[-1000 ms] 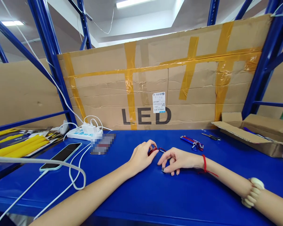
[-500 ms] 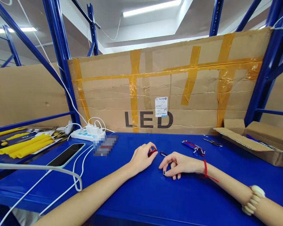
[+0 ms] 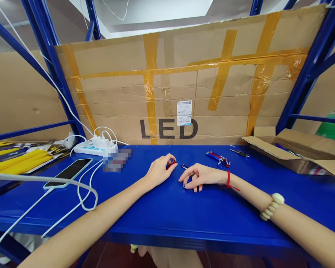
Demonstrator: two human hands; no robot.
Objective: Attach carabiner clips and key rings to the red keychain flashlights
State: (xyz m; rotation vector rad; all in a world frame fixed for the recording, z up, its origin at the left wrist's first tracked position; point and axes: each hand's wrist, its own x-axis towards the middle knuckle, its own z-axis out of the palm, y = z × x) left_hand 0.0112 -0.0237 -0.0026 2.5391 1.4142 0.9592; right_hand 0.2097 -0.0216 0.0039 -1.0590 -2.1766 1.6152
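My left hand (image 3: 159, 170) is closed around a small red object (image 3: 171, 164), which shows between thumb and fingers; its kind is unclear. Close by on its right, my right hand (image 3: 197, 176) hangs low over the blue tabletop, fingers curled and thumb drawn in. A tiny dark and silvery spot shows at the thumb tip, too small to name. Just behind the right fingertips lies a small carabiner clip (image 3: 184, 166), red and dark. Farther back on the right is a bunch of red and blue metal pieces (image 3: 219, 159), and beyond it scissors (image 3: 239, 152).
At left, a phone (image 3: 68, 173) lies by white cables and a power strip (image 3: 95, 148). Yellow tubes (image 3: 26, 162) lie at far left. An open cardboard box (image 3: 293, 160) stands on the right. A big cardboard panel (image 3: 117, 100) backs the blue table (image 3: 156, 216).
The view has tilted down, so the table's front edge and the floor now show. Both hands keep nearly the same pose, the left still around the red object.
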